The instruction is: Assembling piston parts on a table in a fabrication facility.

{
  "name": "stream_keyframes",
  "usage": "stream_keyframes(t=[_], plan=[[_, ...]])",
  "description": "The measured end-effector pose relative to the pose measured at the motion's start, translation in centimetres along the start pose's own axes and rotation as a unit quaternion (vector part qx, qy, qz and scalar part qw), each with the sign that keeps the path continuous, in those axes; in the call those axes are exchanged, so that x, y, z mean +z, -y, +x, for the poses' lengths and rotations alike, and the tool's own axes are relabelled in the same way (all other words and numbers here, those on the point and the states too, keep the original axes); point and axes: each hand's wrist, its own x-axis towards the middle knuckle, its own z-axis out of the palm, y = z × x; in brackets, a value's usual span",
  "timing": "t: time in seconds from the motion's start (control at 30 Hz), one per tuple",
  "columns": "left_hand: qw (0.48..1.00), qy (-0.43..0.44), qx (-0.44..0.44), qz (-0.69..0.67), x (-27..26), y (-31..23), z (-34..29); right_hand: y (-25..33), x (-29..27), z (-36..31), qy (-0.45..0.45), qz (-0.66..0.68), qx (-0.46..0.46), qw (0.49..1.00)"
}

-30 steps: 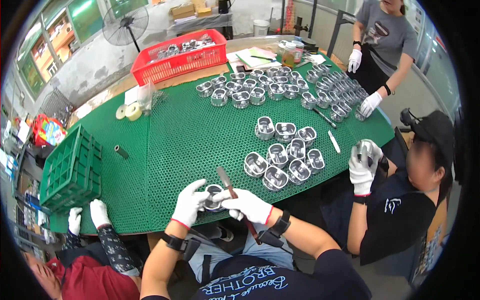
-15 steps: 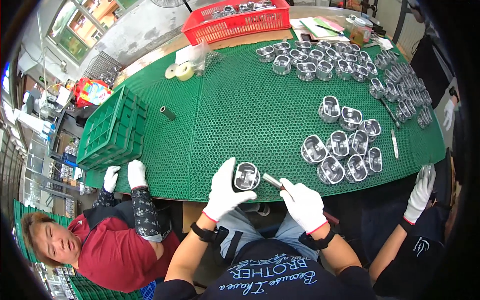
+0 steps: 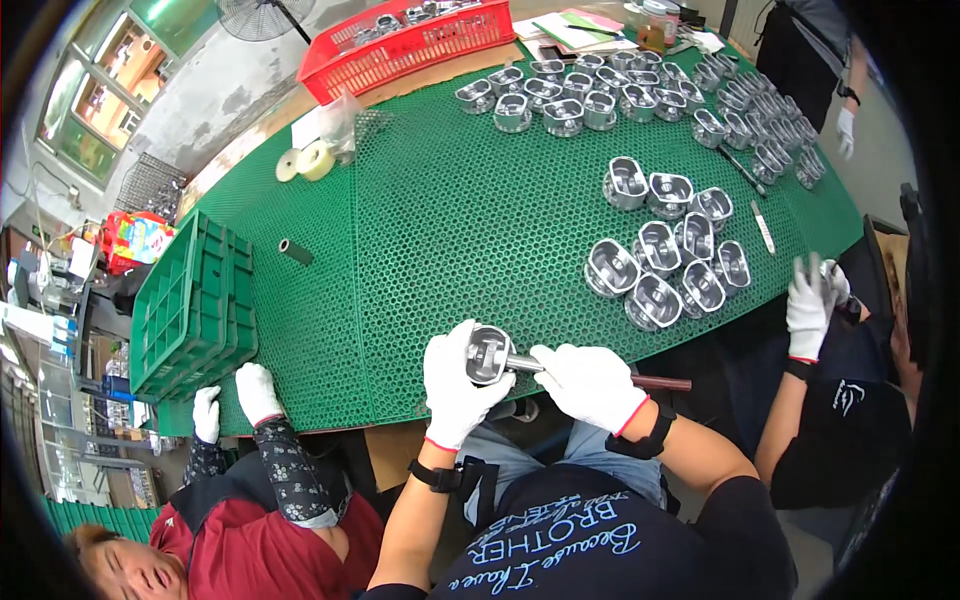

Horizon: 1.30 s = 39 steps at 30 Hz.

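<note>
My white-gloved left hand [image 3: 455, 392] is closed around a silver metal piston [image 3: 489, 354] at the table's near edge, its hollow side facing up. In my gloved right hand [image 3: 592, 388] is a rod with a bright metal end [image 3: 524, 364] and a reddish-brown handle [image 3: 663, 383] sticking out on the right. The metal end meets the piston's right side; whether it sits inside the pin hole cannot be made out. Right of my hands stands a group of several more pistons [image 3: 657, 247] on the green mat [image 3: 420, 250].
Rows of pistons [image 3: 563, 117] fill the far right. A white-handled knife [image 3: 763, 228] lies at the right. Green crates [image 3: 190, 310], a short tube [image 3: 296, 251] and tape rolls [image 3: 317, 160] are left. A red basket [image 3: 410, 55] stands behind. Co-workers' gloved hands flank me.
My right hand has brought the rod leftward so its metal end meets the piston. My left hand has closed around the piston. The whole view has shifted.
</note>
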Motion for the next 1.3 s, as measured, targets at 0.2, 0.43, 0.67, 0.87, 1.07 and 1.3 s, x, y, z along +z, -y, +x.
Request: stream_keyframes(t=[0.2,0.43,0.67,0.87,1.07,1.3], plan=[[1.0,-0.006,-0.002,-0.007,-0.2,0.3,0.1,0.8,0.1,1.5,0.006,0.023,-0.014,1.0],[1.0,0.001,0.013,0.001,-1.1,0.5,0.0,0.7,-1.1,0.1,-0.043,0.106,0.002,0.993],[1.0,0.0,0.011,0.009,-0.9,0.3,0.0,0.4,-0.5,-1.7,-0.024,0.053,0.029,0.998],[0.994,-0.013,0.038,0.097,-0.6,-0.1,0.4,2.5,1.8,2.2,-0.052,-0.011,0.008,0.999],[0.997,0.069,-0.02,0.042,-2.3,-3.0,2.6,-1.1,-1.0,-2.9,-0.048,0.022,-0.013,0.999],[0.992,-0.018,-0.119,0.032,-5.9,-0.1,3.7,-4.2,-1.4,-8.4,-0.113,0.124,0.079,0.983]])
